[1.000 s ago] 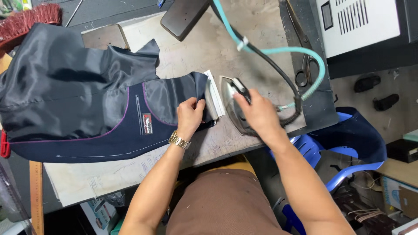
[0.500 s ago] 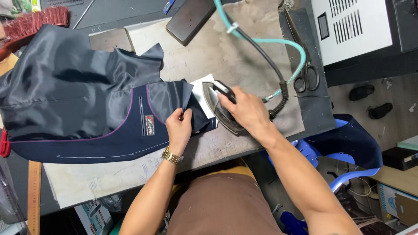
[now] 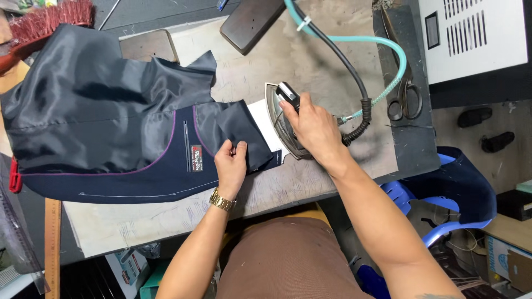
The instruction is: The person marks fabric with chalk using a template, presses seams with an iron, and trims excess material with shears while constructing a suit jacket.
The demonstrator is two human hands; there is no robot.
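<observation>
A dark navy jacket piece with shiny lining and purple piping lies on the padded worktable. My left hand presses flat on its right edge, fingers pinching a folded flap of lining. My right hand grips the handle of a steam iron, which rests on a white strip of fabric right beside the flap. A black cable and a teal hose run from the iron's back toward the table's far edge.
Scissors lie at the table's right side. A dark wooden block sits at the far edge, a red brush at the far left. A blue plastic chair draped with dark cloth stands to my right. A wooden ruler lies left.
The iron has slid a little left along the white strip toward the flap. My left hand has shifted slightly on the jacket's edge.
</observation>
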